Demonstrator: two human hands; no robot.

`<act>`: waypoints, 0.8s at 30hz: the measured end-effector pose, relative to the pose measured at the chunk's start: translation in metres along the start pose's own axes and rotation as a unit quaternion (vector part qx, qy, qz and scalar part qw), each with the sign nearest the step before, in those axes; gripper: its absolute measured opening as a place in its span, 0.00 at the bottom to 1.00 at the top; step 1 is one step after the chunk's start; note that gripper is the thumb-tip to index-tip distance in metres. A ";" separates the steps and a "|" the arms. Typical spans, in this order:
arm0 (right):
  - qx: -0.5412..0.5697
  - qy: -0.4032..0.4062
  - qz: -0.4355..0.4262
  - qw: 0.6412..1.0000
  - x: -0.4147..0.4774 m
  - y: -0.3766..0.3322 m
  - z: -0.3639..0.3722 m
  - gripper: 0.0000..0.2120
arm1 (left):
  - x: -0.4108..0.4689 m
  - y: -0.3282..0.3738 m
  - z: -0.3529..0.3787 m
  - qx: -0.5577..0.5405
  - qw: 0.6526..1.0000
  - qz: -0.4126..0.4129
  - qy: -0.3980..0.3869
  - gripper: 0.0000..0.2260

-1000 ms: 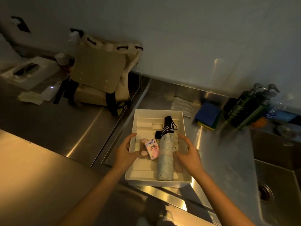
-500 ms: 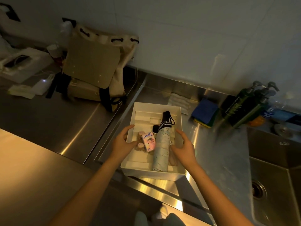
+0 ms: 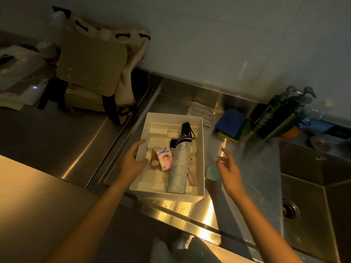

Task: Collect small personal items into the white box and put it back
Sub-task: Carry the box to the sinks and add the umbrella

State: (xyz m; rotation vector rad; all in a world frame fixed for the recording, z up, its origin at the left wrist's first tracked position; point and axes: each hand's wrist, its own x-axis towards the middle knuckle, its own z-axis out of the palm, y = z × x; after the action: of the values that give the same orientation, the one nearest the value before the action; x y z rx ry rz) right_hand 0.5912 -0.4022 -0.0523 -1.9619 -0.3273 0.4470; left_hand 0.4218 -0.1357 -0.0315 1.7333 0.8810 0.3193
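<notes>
So the white box (image 3: pixel 201 149) sits on the steel counter (image 3: pixel 256 168), dead centre of the view, with a folded umbrella (image 3: pixel 179 162), a pink tissue pack (image 3: pixel 164 159), a small plush thing (image 3: pixel 154 162) and something dark (image 3: pixel 173 143) I can't make out already inside. Left hand (image 3: pixel 133 162) is spread loose at the box's 9 o'clock wall, touching or nearly so, holding nothing. Right hand (image 3: pixel 229 169) is off at 3 o'clock, fingers splayed and empty, right beside a small pale green object (image 3: pixel 212 172) lying just outside the box. My guess: collecting isn't done. Next move looks like pinching up that green bit, dropping it in, then both hands on the sides to carry the box back.
</notes>
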 end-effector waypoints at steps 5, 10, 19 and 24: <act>-0.181 -0.060 -0.020 0.981 0.009 0.040 -0.006 0.38 | -0.001 0.001 0.000 -0.008 1.000 0.002 -0.004 0.28; -0.268 -0.053 -0.024 0.962 0.018 0.062 0.007 0.42 | -0.001 0.003 0.000 0.001 1.000 0.000 -0.003 0.28; -0.230 0.000 -0.034 0.973 0.034 0.061 0.009 0.32 | 0.000 0.001 -0.001 -0.009 1.000 0.004 -0.011 0.28; -0.125 0.082 -0.118 0.982 0.045 -0.003 -0.009 0.28 | 0.000 0.000 -0.002 -0.019 1.000 0.007 -0.010 0.28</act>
State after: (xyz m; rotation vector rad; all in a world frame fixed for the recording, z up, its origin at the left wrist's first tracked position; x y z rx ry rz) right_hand 0.6349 -0.3892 -0.0536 -2.1546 -0.5241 0.0907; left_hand 0.4211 -0.1342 -0.0309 1.7048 0.8442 0.3253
